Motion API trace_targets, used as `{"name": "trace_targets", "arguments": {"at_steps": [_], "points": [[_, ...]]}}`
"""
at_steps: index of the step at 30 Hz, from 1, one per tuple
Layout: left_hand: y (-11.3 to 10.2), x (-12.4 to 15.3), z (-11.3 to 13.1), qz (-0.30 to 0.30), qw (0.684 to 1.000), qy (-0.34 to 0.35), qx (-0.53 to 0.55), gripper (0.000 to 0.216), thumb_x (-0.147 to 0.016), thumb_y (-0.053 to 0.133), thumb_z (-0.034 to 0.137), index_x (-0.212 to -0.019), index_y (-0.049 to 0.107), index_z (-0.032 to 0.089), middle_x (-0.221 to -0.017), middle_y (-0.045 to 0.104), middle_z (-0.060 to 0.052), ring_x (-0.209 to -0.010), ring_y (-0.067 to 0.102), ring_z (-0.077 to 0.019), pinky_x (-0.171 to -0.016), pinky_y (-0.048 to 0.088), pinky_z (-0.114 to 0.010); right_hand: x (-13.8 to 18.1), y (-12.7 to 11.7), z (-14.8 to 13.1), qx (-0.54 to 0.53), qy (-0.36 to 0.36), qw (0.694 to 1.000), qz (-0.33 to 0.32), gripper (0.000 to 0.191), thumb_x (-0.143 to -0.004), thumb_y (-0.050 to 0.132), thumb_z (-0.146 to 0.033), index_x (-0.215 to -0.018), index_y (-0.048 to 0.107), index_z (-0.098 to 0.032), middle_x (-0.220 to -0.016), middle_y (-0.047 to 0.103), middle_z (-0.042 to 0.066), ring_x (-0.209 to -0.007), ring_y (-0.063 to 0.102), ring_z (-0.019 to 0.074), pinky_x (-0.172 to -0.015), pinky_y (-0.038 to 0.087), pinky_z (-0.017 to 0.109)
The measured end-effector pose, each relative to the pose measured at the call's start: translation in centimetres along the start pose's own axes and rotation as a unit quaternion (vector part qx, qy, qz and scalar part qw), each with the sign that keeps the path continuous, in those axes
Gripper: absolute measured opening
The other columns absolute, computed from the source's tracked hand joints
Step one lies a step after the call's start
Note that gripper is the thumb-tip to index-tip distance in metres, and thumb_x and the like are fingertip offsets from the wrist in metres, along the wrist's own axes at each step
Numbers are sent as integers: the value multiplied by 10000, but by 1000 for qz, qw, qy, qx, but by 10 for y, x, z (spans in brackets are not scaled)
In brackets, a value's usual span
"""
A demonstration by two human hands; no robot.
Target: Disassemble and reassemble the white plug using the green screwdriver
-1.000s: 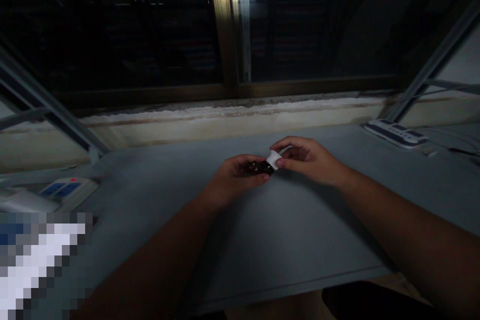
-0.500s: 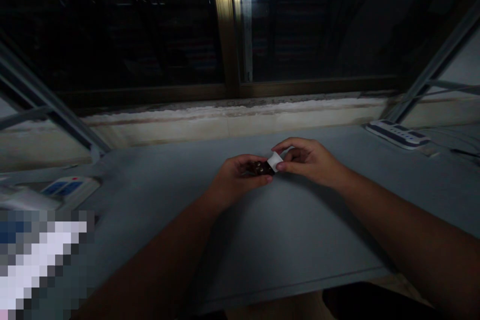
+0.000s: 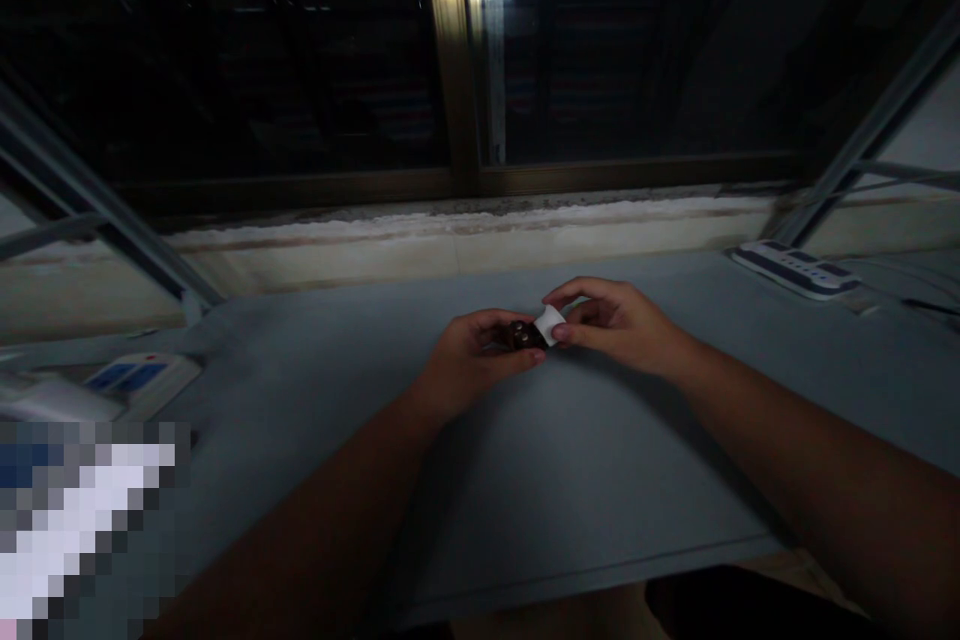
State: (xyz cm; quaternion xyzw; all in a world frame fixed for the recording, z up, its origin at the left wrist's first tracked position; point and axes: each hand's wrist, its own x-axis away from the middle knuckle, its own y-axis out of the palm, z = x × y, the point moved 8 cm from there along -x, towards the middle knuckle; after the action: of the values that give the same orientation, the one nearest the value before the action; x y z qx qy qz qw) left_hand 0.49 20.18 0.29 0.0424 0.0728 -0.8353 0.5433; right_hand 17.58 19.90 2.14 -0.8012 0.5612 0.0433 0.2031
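Observation:
My left hand (image 3: 466, 360) is closed around a small dark brown, glossy object (image 3: 523, 333) with bright glints on it; its kind does not show, and the fingers cover part of it. A small white piece (image 3: 551, 324), like folded paper or cloth, sits against the object's right end. The thumb and fingers of my right hand (image 3: 619, 325) pinch this white piece. Both hands are close together above the grey-blue table (image 3: 585, 480), and the thumb of my left hand lies along the near side of the brown object.
A white and dark power strip (image 3: 795, 270) lies at the back right, with cables beside it. At the left is a white device with blue panels (image 3: 139, 375), and in front of it a pixelated area. Metal frame posts (image 3: 97, 210) flank the dark window (image 3: 300, 70).
The brown object appears slightly turned in my left hand, its glints sitting differently. Both hands stay in nearly the same place, and the white piece is still pinched.

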Motion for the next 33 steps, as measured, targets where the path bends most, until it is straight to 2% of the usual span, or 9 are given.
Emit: {"name": "trace_targets", "arguments": {"at_steps": [3,9,14,19,23,27,33], "points": [[1,1,-1,-4,1000,-9,-1,458,-617,945,258,-1029,765,174,-973,789,-53,-908,720,-185,-912,565,-366,0,2,-4,26,-23,999,0,426,-780,866,-397,-1124,693,-213,-786,729,9,-673,671,152,-617,524,282],[3,3,1,-1,1000,5,3,470,-640,933,245,-1065,749,165,-972,784,-59,-901,726,-188,-910,580,-386,3,0,-24,112,-128,985,26,409,-749,896,-398,-1086,755,-213,-954,682,48,-771,686,165,-666,579,297],[4,3,-2,-12,1000,13,21,453,-658,932,239,-1063,745,163,-977,785,-60,-894,731,-189,-915,579,-387,6,1,-31,138,-171,975,25,384,-768,888,-382,-1091,770,-213,-915,661,40,-747,672,152,-637,568,273],[8,0,-4,-33,997,24,66,451,-683,926,216,-1086,729,162,-1044,793,-69,-945,738,-189,-929,569,-365,9,5,-40,178,-212,960,27,415,-818,849,-369,-1187,761,-202,-923,658,57,-795,680,176,-683,585,306],[8,-1,1,-40,996,50,66,494,-723,904,204,-1180,718,180,-1099,789,-76,-980,735,-192,-950,564,-363,15,15,-52,241,-253,937,9,464,-899,763,-314,-1347,684,-221,-1024,683,89,-945,700,208,-845,585,362],[3,-2,1,-15,996,62,57,503,-735,897,215,-1202,710,193,-1074,777,-58,-962,726,-179,-928,569,-343,18,22,-57,276,-254,927,-6,603,-897,745,-270,-1474,570,-253,-1125,658,102,-1068,682,232,-941,577,393],[2,-1,2,11,996,70,58,578,-744,878,220,-1274,651,196,-967,707,-12,-832,692,-137,-787,583,-282,17,28,-50,339,-225,913,12,686,-858,790,-328,-1488,536,-227,-1136,639,107,-1019,681,256,-912,599,420]]}}
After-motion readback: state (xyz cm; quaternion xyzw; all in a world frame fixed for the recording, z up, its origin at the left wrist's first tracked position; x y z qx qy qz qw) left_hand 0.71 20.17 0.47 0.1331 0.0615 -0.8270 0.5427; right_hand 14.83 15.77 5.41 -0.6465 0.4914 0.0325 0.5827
